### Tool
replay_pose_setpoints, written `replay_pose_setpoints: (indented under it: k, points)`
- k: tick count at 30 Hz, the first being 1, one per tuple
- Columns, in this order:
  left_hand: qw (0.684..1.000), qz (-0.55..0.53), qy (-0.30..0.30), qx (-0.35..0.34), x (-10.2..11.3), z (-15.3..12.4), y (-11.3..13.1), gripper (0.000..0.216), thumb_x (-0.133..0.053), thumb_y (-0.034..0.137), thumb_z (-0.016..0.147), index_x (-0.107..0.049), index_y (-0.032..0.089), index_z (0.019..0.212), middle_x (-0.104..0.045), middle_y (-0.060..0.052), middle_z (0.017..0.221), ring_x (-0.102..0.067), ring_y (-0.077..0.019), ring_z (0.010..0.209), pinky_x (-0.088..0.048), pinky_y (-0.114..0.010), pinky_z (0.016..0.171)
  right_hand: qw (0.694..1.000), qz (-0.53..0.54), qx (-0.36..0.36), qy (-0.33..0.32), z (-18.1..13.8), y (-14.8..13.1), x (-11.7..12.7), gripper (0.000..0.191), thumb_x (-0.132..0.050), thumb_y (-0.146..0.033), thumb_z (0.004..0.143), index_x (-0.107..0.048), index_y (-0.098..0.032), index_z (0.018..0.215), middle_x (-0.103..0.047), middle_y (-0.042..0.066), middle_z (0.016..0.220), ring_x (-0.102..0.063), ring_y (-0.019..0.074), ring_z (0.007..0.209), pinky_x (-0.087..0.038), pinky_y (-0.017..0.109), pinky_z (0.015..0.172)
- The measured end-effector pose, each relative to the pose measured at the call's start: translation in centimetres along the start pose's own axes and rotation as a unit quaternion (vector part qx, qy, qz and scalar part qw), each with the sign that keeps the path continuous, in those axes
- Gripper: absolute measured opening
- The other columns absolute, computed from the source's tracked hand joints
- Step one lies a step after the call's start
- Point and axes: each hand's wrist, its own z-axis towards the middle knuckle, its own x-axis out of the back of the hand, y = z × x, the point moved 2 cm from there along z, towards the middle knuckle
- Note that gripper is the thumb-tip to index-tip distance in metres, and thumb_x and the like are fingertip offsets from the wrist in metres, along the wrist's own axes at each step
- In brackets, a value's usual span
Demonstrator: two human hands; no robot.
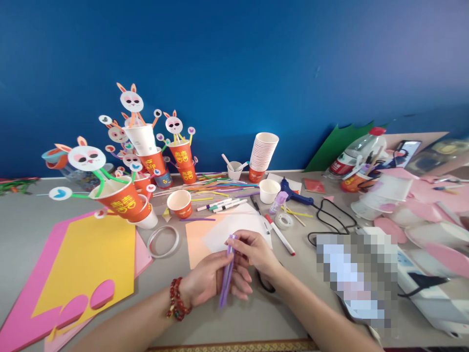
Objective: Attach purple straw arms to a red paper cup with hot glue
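We work at a grey table [22,230] set against a blue wall [234,58], and the biggest thing on it is the yellow foam sheet [88,259] at about eight o'clock from our hands, lying on a pink sheet [22,313]. At ten o'clock stand the orange rabbit cups [124,200] already dressed with paper faces and straw arms. A stack of paper cups [263,151] rises at twelve o'clock, with a blue glue gun [295,194] at one o'clock and a tape ring [163,241] at ten, nearer in.

In the middle, our left hand [210,281] is curled under a pair of purple straws [227,271], fingers closed round them from below. Our right hand [256,252] pinches their upper end between thumb and forefinger. The straws run from about seven o'clock up to twelve, just above a white paper [242,227].

We judge the step in hand to be bending or folding the straws. Doing that calls for a firm pinch at the bend point while the left hand steadies the lower length.
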Motion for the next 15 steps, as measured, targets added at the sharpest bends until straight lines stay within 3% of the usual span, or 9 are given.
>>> replay_pose_setpoints:
  k: [4, 7, 10, 15]
  points:
    - [0.998, 0.04, 0.029, -0.025, 0.37, 0.32, -0.53, 0.032, -0.058, 0.042, 0.091, -0.061, 0.01, 0.093, -0.07, -0.009, 0.072, -0.068, -0.0181, 0.054, -0.054, -0.028, 0.052, 1.0, -0.003, -0.002, -0.007, 0.11, 0.53, -0.04, 0.04, -0.073, -0.054, 0.077, -0.059, -0.018, 0.068, -0.049, -0.007, 0.049, -0.04, 0.0062, 0.04, -0.028, 0.02, 0.04]
    - [0.995, 0.072, 0.044, -0.043, 0.5, 0.31, -0.64, 0.031, -0.057, 0.043, 0.091, -0.059, 0.012, 0.088, -0.06, 0.0, 0.057, -0.047, -0.0077, 0.034, -0.046, -0.023, 0.042, 1.0, -0.012, 0.01, 0.007, 0.19, 0.63, -0.06, 0.04, -0.074, -0.054, 0.076, -0.059, -0.017, 0.067, -0.05, -0.007, 0.05, -0.041, 0.0061, 0.041, -0.029, 0.019, 0.041]
    - [0.994, 0.082, 0.06, -0.037, 0.46, 0.13, -0.55, 0.031, -0.059, 0.044, 0.09, -0.057, 0.013, 0.085, -0.052, 0.005, 0.056, -0.03, -0.0029, 0.033, -0.039, -0.02, 0.037, 1.0, -0.017, 0.01, 0.014, 0.25, 0.62, -0.12, 0.04, -0.074, -0.054, 0.075, -0.06, -0.017, 0.067, -0.05, -0.006, 0.05, -0.041, 0.0068, 0.042, -0.028, 0.02, 0.04]
    - [0.995, 0.072, 0.062, -0.01, 0.66, 0.03, -0.48, 0.033, -0.061, 0.048, 0.087, -0.054, 0.016, 0.084, -0.043, 0.008, 0.055, -0.021, -0.0025, 0.037, -0.025, -0.017, 0.037, 1.0, -0.02, 0.006, 0.009, 0.56, 1.14, -0.05, 0.043, -0.075, -0.056, 0.074, -0.059, -0.017, 0.066, -0.054, -0.005, 0.054, -0.044, 0.0077, 0.044, -0.031, 0.02, 0.042]
